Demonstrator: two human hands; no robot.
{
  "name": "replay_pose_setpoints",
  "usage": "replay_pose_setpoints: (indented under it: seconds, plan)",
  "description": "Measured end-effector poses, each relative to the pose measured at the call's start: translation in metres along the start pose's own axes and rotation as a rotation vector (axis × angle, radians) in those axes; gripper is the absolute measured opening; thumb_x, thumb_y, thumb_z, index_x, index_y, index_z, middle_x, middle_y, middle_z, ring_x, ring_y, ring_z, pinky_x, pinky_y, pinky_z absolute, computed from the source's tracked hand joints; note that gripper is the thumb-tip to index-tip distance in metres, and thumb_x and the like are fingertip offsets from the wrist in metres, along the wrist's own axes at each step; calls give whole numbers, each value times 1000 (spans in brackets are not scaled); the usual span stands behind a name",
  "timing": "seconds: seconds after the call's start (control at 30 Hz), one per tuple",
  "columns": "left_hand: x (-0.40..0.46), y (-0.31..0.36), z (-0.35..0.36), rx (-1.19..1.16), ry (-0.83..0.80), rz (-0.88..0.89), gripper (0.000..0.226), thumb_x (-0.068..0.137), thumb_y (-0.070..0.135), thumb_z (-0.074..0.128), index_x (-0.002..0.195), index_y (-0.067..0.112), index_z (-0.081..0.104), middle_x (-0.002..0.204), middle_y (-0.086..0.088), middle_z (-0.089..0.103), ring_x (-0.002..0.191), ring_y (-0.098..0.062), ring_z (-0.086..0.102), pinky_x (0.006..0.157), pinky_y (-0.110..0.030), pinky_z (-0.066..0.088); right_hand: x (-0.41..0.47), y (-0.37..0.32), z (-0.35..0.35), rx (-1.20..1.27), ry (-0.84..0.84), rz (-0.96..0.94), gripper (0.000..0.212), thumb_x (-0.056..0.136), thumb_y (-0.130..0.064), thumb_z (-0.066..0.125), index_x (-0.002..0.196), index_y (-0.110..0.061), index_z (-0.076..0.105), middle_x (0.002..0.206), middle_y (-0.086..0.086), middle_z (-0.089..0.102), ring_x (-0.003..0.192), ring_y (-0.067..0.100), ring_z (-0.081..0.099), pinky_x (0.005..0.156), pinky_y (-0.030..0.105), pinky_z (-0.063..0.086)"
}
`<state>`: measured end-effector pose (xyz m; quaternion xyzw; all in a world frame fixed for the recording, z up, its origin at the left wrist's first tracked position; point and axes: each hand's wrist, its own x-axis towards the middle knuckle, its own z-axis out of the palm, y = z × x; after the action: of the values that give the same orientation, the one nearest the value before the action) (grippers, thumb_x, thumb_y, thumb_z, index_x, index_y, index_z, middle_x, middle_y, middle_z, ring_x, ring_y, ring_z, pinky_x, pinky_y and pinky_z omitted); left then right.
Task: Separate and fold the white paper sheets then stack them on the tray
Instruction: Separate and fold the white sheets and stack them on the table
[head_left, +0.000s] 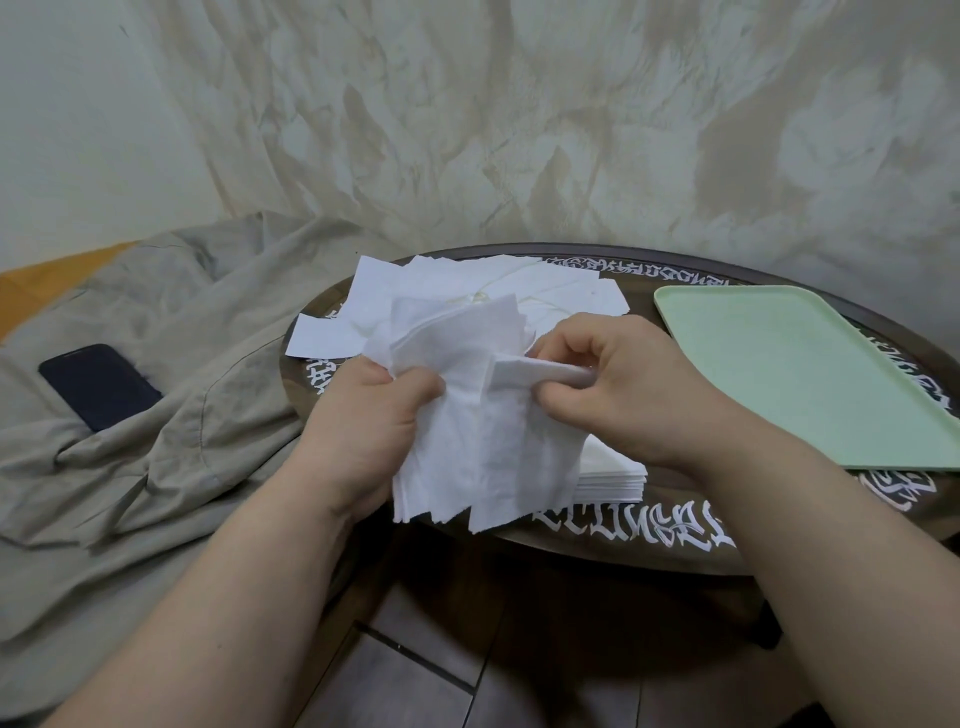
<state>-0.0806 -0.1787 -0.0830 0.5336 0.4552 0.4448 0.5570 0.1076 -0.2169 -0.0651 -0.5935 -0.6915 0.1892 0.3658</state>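
White paper sheets bunched in left hand, held over table edge. Right hand pinches one sheet's corner at 3 o'clock of bunch. Step: separating. Next: peel sheet free, fold. Green tray bare, 2 o'clock.

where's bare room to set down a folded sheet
The green tray at the right is bare. The table's back left is crowded with loose sheets, and a neat stack sits under the right hand.
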Motion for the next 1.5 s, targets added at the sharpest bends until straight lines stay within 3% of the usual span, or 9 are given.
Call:
replay_pose_setpoints:
  seconds: [0.17,0.43,0.63,0.73,1.0,1.13,1.27,1.37,1.5]
  plan:
    - [-3,3,1,-75,2,-11,23,90,-9,46,75,1,61,71,-11,61,60,-18,62,53,-23,51,1,-2,3,20,64,-46,13,76,-6,69,69,-16,64,93,-11,67,89,5,58,75,13,40]
    - [-2,4,2,-44,16,7,24,92,-6,46,76,3,61,74,-11,58,68,-21,57,54,-24,47,-1,-4,3,121,10,-31,10,77,-7,69,70,-14,69,66,-12,63,63,0,52,60,16,39]
    - [-3,1,2,-6,-49,11,18,94,-6,50,100,-7,66,93,-18,71,83,-29,68,75,-38,56,0,-4,4,212,39,23,11,77,-10,73,69,-18,70,81,-6,70,75,10,61,70,24,46]
    - [-5,2,5,-6,-88,3,21,94,-6,52,108,-2,68,101,-16,74,91,-29,72,78,-38,60,0,-6,4,236,18,42,12,78,-9,73,67,-15,70,69,-9,66,66,3,55,63,19,42]
    - [-7,5,3,-103,-99,-74,18,93,2,56,109,3,66,95,-10,76,79,-22,74,65,-31,61,1,-1,-1,449,131,208,12,61,-17,63,54,-16,54,55,-4,43,58,13,39,54,24,28]
    - [-5,5,5,-65,30,-12,15,98,5,53,93,10,66,84,-2,77,75,-19,74,66,-32,61,4,1,-7,214,263,242,23,68,-15,67,54,-14,49,49,-10,40,48,6,34,43,19,27]
    - [2,4,0,-44,191,92,12,91,14,59,88,16,70,96,-6,76,95,-30,72,87,-51,57,8,1,-17,-33,433,299,18,72,-16,65,63,-9,52,57,-2,45,55,14,40,49,27,30]
    - [-1,6,5,16,228,168,18,77,30,57,79,19,71,98,-14,74,100,-37,68,89,-59,54,6,-8,-12,-59,363,237,16,71,-19,65,64,-9,54,56,-4,47,56,11,42,50,26,32]
    - [-4,3,11,114,118,191,33,72,34,59,81,3,64,94,-26,69,94,-46,66,83,-61,54,-3,-25,3,241,-43,136,13,72,-6,66,62,-7,58,65,-2,62,61,7,48,57,25,36]
